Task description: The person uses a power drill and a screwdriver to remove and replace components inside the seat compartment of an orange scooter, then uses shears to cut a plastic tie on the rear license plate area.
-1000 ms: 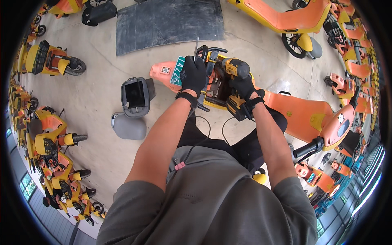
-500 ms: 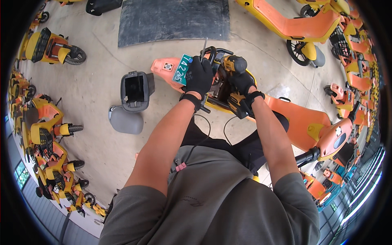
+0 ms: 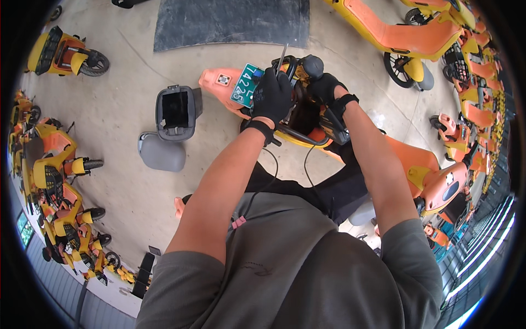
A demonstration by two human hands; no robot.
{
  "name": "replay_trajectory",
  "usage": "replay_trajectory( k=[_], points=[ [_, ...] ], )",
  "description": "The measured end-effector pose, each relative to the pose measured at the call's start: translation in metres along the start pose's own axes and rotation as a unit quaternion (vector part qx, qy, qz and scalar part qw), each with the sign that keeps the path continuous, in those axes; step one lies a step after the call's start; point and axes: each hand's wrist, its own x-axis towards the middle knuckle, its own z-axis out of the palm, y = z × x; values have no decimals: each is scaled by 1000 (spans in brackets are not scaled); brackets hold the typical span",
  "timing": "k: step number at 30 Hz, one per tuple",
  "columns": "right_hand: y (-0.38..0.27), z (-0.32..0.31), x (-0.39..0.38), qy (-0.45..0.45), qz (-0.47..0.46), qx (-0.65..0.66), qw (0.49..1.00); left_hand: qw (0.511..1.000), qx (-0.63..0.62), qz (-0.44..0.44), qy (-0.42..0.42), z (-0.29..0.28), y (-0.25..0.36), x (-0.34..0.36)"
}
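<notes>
My left hand (image 3: 272,96), in a black glove, is closed over the rear of an orange and yellow scooter (image 3: 216,82), beside its green number plate (image 3: 245,85). A thin metal tool (image 3: 282,58) sticks up from its fingers; the tool's lower end is hidden. In my right hand (image 3: 327,88), also gloved in black, is a cordless power drill (image 3: 312,67), gripped by its handle with the battery (image 3: 335,125) toward me. The drill's front end lies close to the black rear rack, and I cannot tell whether it touches. Between the hands is the scooter's dark open compartment (image 3: 304,112).
Left of the scooter, a dark grey open box (image 3: 192,118) lies on the floor, with a grey cushion-like part (image 3: 162,152) against it. A dark mat (image 3: 233,24) lies farther ahead. Parked scooters line both sides, one large (image 3: 394,38) at the far right.
The drill has tipped, its head shifting slightly forward and left. My left hand still grips the thin tool, now a little right and leaning more. The whole view has shifted slightly.
</notes>
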Motion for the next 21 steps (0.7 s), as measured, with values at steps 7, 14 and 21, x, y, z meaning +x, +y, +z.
replay_trajectory(
  k=[7,14,21],
  points=[
    [1,-7,-5,-39,-64,-6,997,1000,24,1,-13,-2,-1,4],
    [-7,-8,-9,-57,-41,42,997,999,30,13,14,2,-5,8],
    [-2,-10,0,-37,-24,19,999,999,30,-13,-24,2,-6,5]
  ],
)
